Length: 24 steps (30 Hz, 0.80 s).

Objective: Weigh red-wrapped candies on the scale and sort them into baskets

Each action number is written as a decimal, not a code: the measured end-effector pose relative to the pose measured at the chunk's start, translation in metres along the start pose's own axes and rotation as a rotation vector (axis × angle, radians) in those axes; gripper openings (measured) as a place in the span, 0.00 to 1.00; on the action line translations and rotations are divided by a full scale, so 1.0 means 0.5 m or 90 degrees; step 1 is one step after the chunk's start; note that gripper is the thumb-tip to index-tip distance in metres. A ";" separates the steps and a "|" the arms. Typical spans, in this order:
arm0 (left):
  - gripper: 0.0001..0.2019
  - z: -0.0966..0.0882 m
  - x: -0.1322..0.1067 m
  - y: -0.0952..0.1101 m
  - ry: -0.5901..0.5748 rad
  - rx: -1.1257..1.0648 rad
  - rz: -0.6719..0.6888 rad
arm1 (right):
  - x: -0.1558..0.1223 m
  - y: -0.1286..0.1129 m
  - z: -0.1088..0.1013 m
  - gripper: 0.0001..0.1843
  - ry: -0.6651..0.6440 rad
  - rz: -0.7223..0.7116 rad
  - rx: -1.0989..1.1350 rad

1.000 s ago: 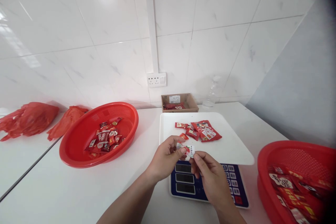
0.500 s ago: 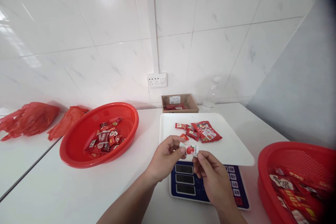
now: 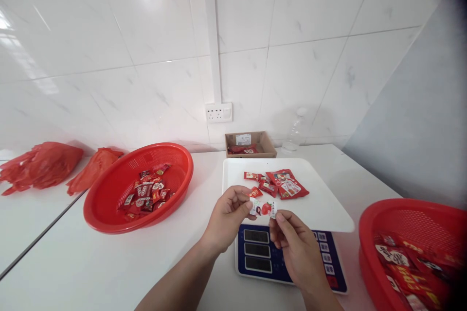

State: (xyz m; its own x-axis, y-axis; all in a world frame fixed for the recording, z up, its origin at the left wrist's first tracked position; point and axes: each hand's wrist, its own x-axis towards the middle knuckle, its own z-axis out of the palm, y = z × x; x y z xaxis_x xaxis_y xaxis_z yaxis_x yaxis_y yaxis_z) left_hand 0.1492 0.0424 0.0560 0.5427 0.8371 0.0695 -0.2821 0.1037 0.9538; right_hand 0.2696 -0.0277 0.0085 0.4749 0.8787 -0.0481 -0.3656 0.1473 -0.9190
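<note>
Between my two hands is a small white wrapped candy with a red fruit printed on it. My left hand pinches its left end, and my right hand pinches the right end, thumb on top. Both hands are above the front edge of a weighing scale's white pan. Behind them on the pan lie a large red packet and several small red candies. The scale's blue panel is partly covered by my right hand; its displays look dark.
A red plastic basket with candies stands left, another red basket with red packets right. At the wall are a cardboard box holding red packets and a clear bottle. Red plastic bags lie far left.
More of the candy's printed face shows now, as my left fingers have shifted slightly on it. Both hands stay almost in place, and the things on the scale have not moved.
</note>
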 end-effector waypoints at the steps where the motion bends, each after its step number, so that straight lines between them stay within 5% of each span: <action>1: 0.12 0.000 0.000 0.001 0.004 0.001 0.002 | 0.000 0.000 0.000 0.14 -0.001 -0.001 -0.001; 13: 0.15 0.006 -0.005 -0.007 -0.071 0.053 -0.036 | -0.005 0.012 -0.003 0.22 -0.153 -0.004 -0.075; 24: 0.15 0.010 -0.010 -0.011 -0.107 0.045 -0.056 | -0.006 0.004 -0.011 0.21 -0.139 -0.076 -0.213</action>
State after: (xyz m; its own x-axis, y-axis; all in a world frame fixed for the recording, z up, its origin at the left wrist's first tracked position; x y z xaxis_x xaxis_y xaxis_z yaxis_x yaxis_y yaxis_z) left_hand 0.1519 0.0352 0.0519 0.6894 0.7239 0.0274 -0.1744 0.1292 0.9762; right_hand 0.2717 -0.0327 0.0046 0.3043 0.9453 0.1178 -0.0204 0.1301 -0.9913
